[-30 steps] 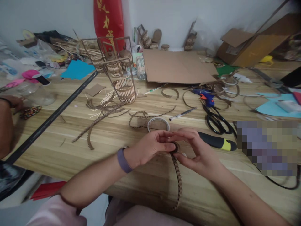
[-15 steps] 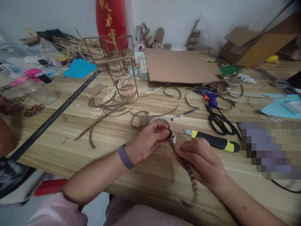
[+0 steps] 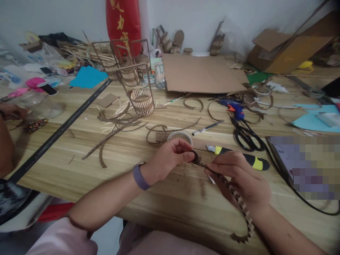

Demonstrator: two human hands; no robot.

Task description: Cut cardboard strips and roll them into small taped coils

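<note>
A brown corrugated cardboard strip (image 3: 240,202) runs between my two hands. Its far end is wound into a small tight coil (image 3: 196,156), pinched between the thumb and fingers of my left hand (image 3: 174,158). My right hand (image 3: 240,177) is closed on the strip a short way along, and the loose tail curls down below it toward the table's front edge. Just beyond my left hand lies a roll of tape (image 3: 180,136). A yellow and black utility knife (image 3: 241,157) rests behind my right hand, its blade exposed.
Loose corrugated strips (image 3: 114,132) and a small slatted basket (image 3: 142,102) are at left centre. Black scissors (image 3: 248,136), a blue glue gun (image 3: 235,108) and a pen (image 3: 208,128) lie on the right. A cardboard sheet (image 3: 204,72) lies behind. Another person's arm (image 3: 6,141) is at far left.
My right hand has shifted right and slightly down, drawing the strip to a flatter angle. The coil in my left hand has turned and shows more. The view has moved slightly.
</note>
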